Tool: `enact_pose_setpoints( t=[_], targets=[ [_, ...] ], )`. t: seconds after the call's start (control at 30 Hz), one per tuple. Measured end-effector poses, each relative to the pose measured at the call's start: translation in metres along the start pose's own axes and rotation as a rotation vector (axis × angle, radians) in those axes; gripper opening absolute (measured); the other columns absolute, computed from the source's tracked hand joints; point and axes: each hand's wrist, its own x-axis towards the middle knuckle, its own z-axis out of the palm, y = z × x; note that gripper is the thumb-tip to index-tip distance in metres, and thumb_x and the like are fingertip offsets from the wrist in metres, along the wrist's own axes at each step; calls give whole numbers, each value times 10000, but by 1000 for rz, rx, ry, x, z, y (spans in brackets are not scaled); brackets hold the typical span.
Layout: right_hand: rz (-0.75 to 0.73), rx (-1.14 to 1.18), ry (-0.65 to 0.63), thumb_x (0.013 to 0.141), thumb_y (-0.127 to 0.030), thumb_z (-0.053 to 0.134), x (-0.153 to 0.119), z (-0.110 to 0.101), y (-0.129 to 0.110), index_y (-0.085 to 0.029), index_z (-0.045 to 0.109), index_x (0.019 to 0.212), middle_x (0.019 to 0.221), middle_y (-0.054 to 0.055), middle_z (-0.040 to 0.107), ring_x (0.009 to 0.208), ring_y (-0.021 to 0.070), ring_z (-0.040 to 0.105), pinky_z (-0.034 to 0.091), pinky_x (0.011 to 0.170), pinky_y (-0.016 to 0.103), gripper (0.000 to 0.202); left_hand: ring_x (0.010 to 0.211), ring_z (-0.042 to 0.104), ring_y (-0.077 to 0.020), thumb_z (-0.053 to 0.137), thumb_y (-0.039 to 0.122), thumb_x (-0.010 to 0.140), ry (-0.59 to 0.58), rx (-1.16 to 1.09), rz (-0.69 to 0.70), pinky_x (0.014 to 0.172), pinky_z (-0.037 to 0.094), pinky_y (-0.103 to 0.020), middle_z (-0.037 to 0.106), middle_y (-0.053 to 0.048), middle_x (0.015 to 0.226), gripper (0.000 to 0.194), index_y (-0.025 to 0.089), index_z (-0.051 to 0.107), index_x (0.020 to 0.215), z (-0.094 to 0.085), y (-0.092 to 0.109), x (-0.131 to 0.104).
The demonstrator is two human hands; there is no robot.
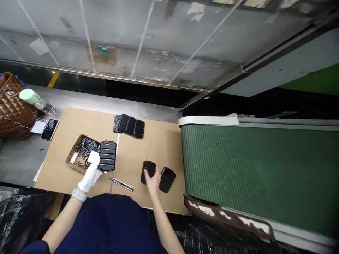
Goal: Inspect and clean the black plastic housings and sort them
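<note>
My left hand (91, 176), in a white glove, grips a black ribbed plastic panel (107, 156) by its lower left edge. That panel is held up beside a cardboard box (71, 156) of small black strips (88, 146). My bare right hand (153, 180) has its thumb and fingers around another black panel (148, 168) on the right part of the cardboard sheet. Just right of it lies one more black panel (167, 180), tilted. Several similar panels (129, 125) overlap at the back of the sheet. A slim utility knife (122, 184) rests between my hands.
The cardboard sheet (148, 144) covers a metal table (71, 98). On the left are a phone (49, 129), a bottle with a mint lid (39, 102) and a brown quilted bag (16, 109). A green conveyor belt (251, 169) adjoins on the right. A grey panelled wall (119, 35) stands behind.
</note>
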Motion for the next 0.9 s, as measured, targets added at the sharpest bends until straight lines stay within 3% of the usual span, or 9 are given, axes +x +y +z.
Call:
enact_pose_setpoints(
  t=[0.1,0.23,0.33,0.43,0.53,0.7,0.8,0.9],
  targets=[
    [13,-34,-10,687,-524,592,-32,11,15,-133,420,1316,1412,240,387,1356,405,299,271,1079,553,760,1165,584,-272,635,358,838,-56,23,-10,1000,481,-428,677,-83,1189,417,215,622,1230,11,-2,3],
    [36,-24,50,681,-459,585,-25,4,19,-114,371,1364,1400,240,375,1340,402,312,258,1081,541,795,1152,592,-275,663,391,813,-100,81,4,970,505,-401,680,-99,1182,426,188,646,1187,17,-2,-2],
    [79,14,108,683,-464,574,1,-9,12,-95,306,1400,1418,249,340,1347,402,286,249,1082,547,849,1118,614,-262,664,396,813,-64,83,-3,938,525,-392,677,-100,1188,430,193,640,1190,18,1,-9],
    [51,55,46,701,-476,571,40,-5,-10,-90,330,1392,1411,238,378,1327,367,336,289,1076,502,828,1111,618,-246,659,369,822,-34,63,-10,926,532,-385,661,-93,1219,417,199,630,1202,19,3,-12],
    [-20,84,-81,729,-452,579,90,20,-47,-125,364,1387,1403,191,425,1289,302,407,334,1060,431,765,1074,636,-242,667,365,814,-6,82,5,875,557,-369,675,-92,1190,410,193,641,1184,22,3,-12],
    [-98,74,-224,736,-397,623,157,67,-104,-79,390,1373,1415,212,403,1324,284,351,252,1098,415,748,976,673,-210,639,384,836,47,66,50,745,577,-307,675,-76,1194,458,249,579,1269,16,2,-17],
    [-115,55,-244,711,-416,660,170,77,-115,-103,435,1345,1420,206,409,1333,300,345,255,1100,428,742,1028,658,-198,628,355,851,73,30,83,777,569,-311,606,-49,1310,516,324,488,1347,4,1,-20],
    [-119,27,-168,741,-481,623,157,64,-98,-148,460,1328,1433,177,414,1351,287,336,271,1102,414,694,1024,662,-201,625,353,853,99,33,70,802,566,-322,606,-60,1309,530,320,474,1359,-4,0,-23]
  ],
)
